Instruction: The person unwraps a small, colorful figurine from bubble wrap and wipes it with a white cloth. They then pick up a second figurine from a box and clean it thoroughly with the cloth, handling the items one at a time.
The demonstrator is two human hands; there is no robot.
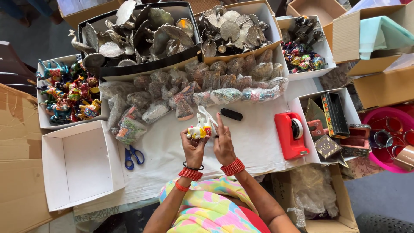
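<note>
My left hand (193, 146) is closed around a small white painted figurine (199, 129) with yellow and red markings, held just above the white table cover (254, 142). My right hand (224, 143) touches the figurine from the right, fingers stretched up along a white strip (208, 115) that rises from it. Both wrists wear red bangles. A black comb-like piece (231, 114) lies just beyond my hands.
An empty white box (79, 164) and blue-handled scissors (134, 155) lie left. A red tape dispenser (291, 134) sits right. Wrapped bundles (207, 86), trays of metal ornaments (138, 34), colourful animal figurines (69, 92) and decorated boxes (334, 125) ring the table.
</note>
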